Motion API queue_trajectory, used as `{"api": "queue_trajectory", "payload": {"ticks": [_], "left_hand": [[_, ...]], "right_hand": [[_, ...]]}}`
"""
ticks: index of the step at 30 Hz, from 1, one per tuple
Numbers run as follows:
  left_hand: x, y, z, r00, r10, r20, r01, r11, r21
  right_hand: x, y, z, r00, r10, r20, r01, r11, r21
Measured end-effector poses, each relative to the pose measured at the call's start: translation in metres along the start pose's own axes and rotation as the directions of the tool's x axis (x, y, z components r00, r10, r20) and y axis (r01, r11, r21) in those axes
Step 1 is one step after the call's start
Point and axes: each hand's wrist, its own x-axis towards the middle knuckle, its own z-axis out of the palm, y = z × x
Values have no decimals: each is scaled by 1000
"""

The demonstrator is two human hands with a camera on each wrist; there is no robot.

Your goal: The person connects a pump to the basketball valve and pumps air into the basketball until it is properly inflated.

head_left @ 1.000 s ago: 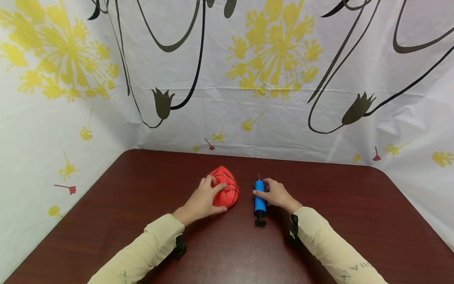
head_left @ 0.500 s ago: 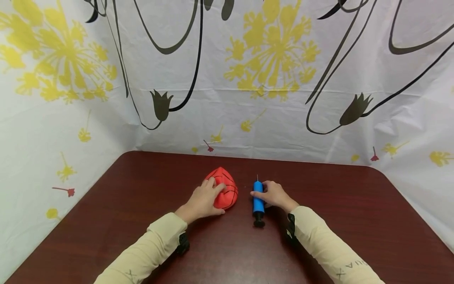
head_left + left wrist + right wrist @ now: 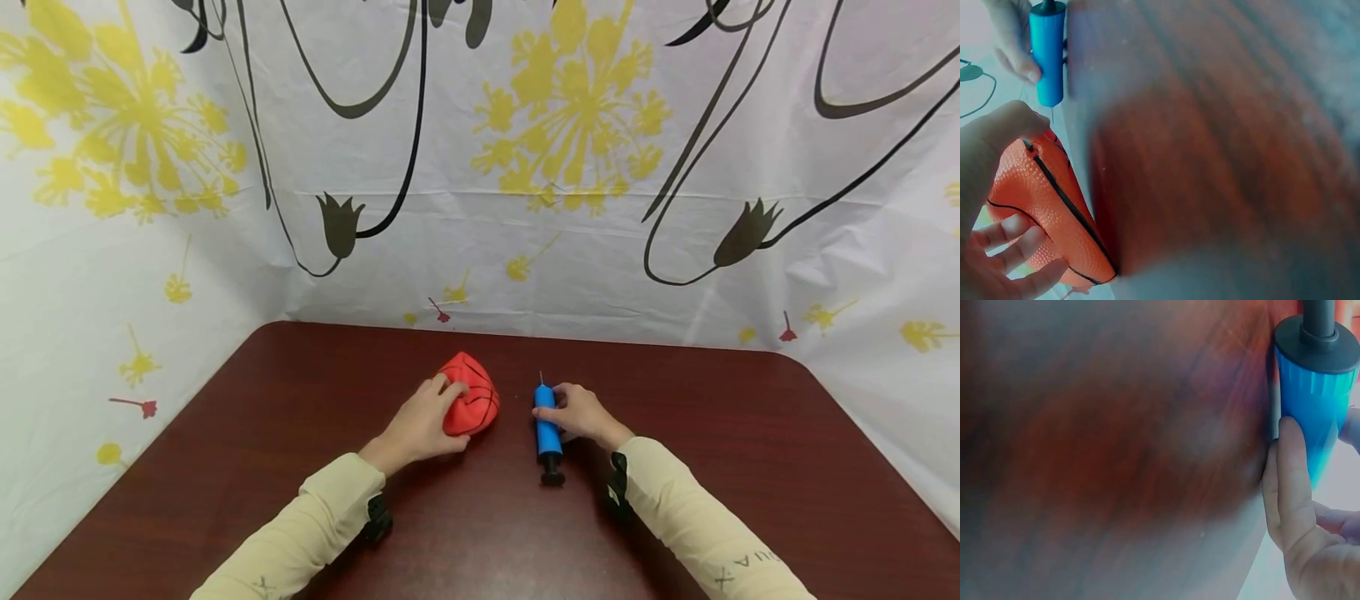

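Note:
A partly deflated orange-red ball (image 3: 474, 402) with black basketball lines lies on the table, dented and creased. My left hand (image 3: 425, 421) grips it from its left side, thumb and fingers spread round it. In the left wrist view, a small valve hole shows on the pebbled ball (image 3: 1054, 206) near the thumb. To the right, my right hand (image 3: 588, 414) holds a blue hand pump (image 3: 547, 429) between thumb and fingers. The pump's thin needle points to the far side and its black handle (image 3: 552, 475) faces me. In the right wrist view, fingers (image 3: 1293, 462) lie along the blue barrel.
The dark reddish-brown table (image 3: 480, 533) has rounded far corners. Behind it and along the left hangs a white cloth (image 3: 420, 275) printed with yellow flowers and dark stems.
The ball has turned slightly and shifted a little left with my left hand. The pump has tilted a little in my right hand, its handle end swinging right. The head view has shifted slightly.

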Motion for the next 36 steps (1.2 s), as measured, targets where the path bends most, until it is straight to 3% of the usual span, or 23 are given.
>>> {"api": "queue_trajectory", "payload": {"ticks": [5, 14, 24, 36], "left_hand": [[0, -4, -4, 997, 21, -74, -24, 999, -41], [0, -1, -15, 974, -76, -214, 36, 982, -186], [-1, 8, -15, 955, -151, -257, 99, 974, -203], [3, 1, -12, 963, -105, -250, 78, 990, -115]], "right_hand": [[-2, 2, 2, 1000, -2, 12, 2, 999, 36], [-9, 1, -2, 999, -33, 30, 31, 997, 75], [-14, 0, -8, 998, -55, 38, 52, 995, 88], [-22, -2, -13, 992, -105, 67, 99, 990, 98]]}}
